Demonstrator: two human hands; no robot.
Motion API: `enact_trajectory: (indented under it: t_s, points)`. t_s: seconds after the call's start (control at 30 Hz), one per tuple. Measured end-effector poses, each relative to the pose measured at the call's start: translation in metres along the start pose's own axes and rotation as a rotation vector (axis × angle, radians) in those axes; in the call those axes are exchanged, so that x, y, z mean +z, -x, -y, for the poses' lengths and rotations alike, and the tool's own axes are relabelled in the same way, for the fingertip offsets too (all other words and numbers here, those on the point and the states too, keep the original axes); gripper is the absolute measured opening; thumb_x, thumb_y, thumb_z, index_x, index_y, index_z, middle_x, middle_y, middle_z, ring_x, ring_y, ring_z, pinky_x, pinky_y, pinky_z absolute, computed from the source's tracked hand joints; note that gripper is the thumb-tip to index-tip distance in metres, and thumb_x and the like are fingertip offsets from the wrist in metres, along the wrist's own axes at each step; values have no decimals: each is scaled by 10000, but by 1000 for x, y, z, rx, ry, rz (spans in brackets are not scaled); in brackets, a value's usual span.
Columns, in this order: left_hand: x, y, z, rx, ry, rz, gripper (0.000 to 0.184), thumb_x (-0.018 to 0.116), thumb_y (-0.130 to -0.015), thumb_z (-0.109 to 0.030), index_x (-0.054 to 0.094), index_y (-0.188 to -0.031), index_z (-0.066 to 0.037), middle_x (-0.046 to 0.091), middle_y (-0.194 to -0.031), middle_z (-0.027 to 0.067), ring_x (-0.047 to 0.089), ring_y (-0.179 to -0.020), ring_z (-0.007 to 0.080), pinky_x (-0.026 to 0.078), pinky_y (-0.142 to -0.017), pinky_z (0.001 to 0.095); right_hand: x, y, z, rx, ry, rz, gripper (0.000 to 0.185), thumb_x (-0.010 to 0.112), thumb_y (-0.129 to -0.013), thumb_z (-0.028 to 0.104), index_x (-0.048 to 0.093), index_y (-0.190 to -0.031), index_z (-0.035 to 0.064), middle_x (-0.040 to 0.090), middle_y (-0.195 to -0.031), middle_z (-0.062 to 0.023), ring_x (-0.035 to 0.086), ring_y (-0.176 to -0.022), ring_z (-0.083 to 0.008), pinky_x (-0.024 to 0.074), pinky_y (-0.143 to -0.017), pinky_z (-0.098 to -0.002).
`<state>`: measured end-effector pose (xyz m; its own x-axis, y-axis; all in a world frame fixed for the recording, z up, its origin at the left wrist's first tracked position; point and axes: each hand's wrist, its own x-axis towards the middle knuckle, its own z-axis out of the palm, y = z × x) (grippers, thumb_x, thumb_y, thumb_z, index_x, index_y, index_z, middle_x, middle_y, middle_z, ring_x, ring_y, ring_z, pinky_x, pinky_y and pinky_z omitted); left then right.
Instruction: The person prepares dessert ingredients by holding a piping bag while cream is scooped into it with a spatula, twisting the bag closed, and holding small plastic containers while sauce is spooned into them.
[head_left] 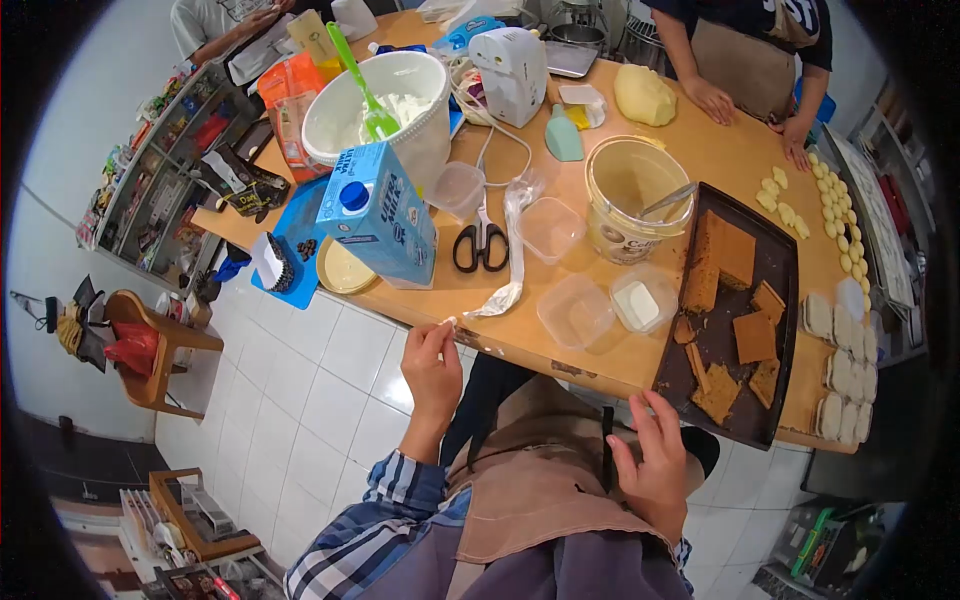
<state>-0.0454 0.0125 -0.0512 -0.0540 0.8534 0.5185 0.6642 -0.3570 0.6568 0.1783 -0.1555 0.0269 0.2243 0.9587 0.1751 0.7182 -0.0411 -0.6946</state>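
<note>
My left hand (433, 373) is at the front edge of the table (520, 335), its fingers pinched on a small white bit near the tip of a clear piping bag (515, 240). My right hand (655, 455) is raised just below the table edge, fingers apart and empty, near the dark baking tray (672, 355) with brown cake pieces (754, 337). Black-handled scissors (481, 246) lie left of the bag. Clear plastic containers (575, 312) stand to its right, one holding something white (638, 304).
A blue-and-white carton (385, 225), a white bowl (430, 130) with a green spatula (378, 118), and a large tub (625, 235) stand on the table. Dough (645, 95) lies near a co-worker's hands (708, 100). Another person (215, 30) is at the far left.
</note>
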Motion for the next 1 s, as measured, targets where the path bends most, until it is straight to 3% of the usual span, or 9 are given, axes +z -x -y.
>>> enact_trajectory:
  t_s: [0.13, 0.6, 0.7, 0.8, 0.87, 0.9, 1.0]
  points:
    - [7, 11, -5, -11, 64, -33, 118, 617, -781, 26, 661, -886, -7, 562, -728, 99, 547, -609, 177, 442, -538, 274, 5, -4, 1, -11, -25, 21, 462, 679, -741, 81, 526, -1165, -19, 451, -1221, -201, 554, -980, -329, 468, -821, -372]
    - [23, 35, -42, -37, 233, 46, 141, 626, -766, 35, 659, -895, -13, 574, -758, 108, 549, -619, 175, 439, -535, 267, 10, -4, 5, -16, -35, 47, 452, 675, -750, 82, 525, -1163, -22, 461, -1213, -208, 550, -996, -340, 470, -825, -375]
    - [12, 33, -42, -124, 357, 255, 94, 638, -771, 11, 659, -861, -3, 631, -808, 101, 602, -729, 162, 479, -634, 257, 6, -3, 10, 5, -57, 36, 451, 673, -751, 80, 525, -1164, -22, 461, -1216, -208, 551, -997, -341, 471, -827, -375]
    - [0, 39, -25, -697, 922, 596, 86, 639, -769, 17, 656, -853, 9, 649, -836, 80, 617, -755, 156, 501, -671, 256, 2, -1, 7, -14, 6, 10, 446, 671, -753, 81, 526, -1163, -23, 462, -1217, -203, 553, -996, -337, 472, -823, -375]
    - [-21, 19, -9, -800, 1009, 429, 136, 622, -778, 25, 640, -914, 26, 653, -837, 89, 626, -737, 167, 513, -680, 272, -2, -1, 7, 11, 14, 5, 440, 669, -756, 83, 528, -1159, -22, 462, -1218, -204, 552, -999, -340, 471, -825, -375]
    - [-31, 8, 0, -733, 1021, 292, 131, 591, -812, 25, 644, -932, 34, 649, -832, 80, 614, -743, 131, 513, -698, 255, -3, -1, 7, 23, 16, 6, 437, 668, -757, 84, 529, -1158, -21, 461, -1218, -204, 551, -1000, -341, 471, -826, -375]
    - [-49, -25, 10, -420, 735, 27, 161, 572, -821, 37, 644, -964, 34, 627, -882, 71, 600, -772, 136, 511, -700, 255, 0, -3, 6, 40, -6, 8, 438, 670, -755, 86, 530, -1158, -17, 459, -1220, -205, 547, -1006, -342, 467, -833, -375]
